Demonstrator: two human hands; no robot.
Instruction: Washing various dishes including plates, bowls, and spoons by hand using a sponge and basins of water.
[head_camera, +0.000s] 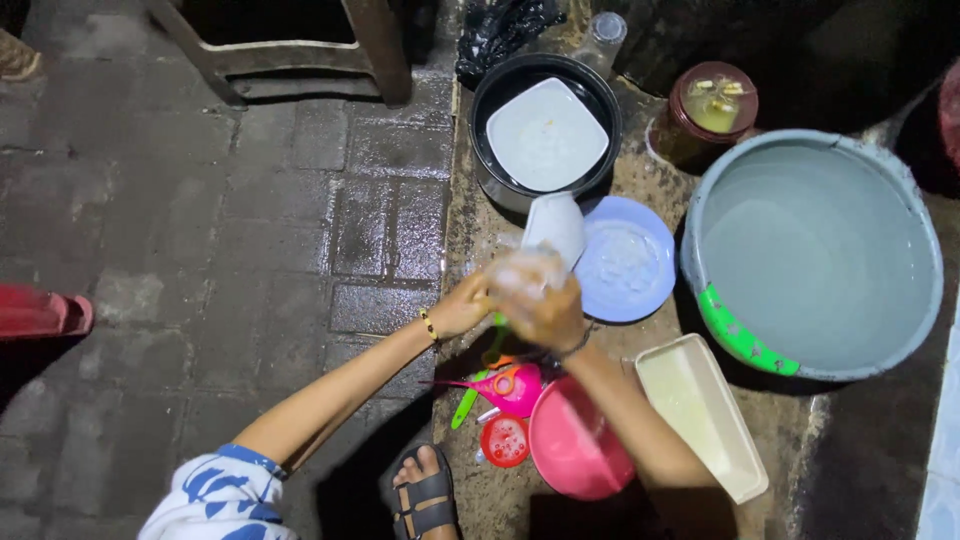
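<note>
My left hand (462, 305) and my right hand (545, 312) meet over the wet ground, both covered in soap foam. Together they hold a white cup-like dish (555, 228), tilted, with a foamy sponge (520, 272) pressed against it. The right hand rubs the lower part while the left steadies it from the side. Just behind the dish lies a light blue plate (630, 262) with suds on it.
A black pot (490, 100) holds a white square plate (547, 135). A large grey basin of water (812, 255) stands at right. Near my foot (425, 490) lie a pink bowl (575, 440), pink funnel (515, 388), red lid (505, 440), cream rectangular container (700, 415). A brown jar (710, 105) stands behind.
</note>
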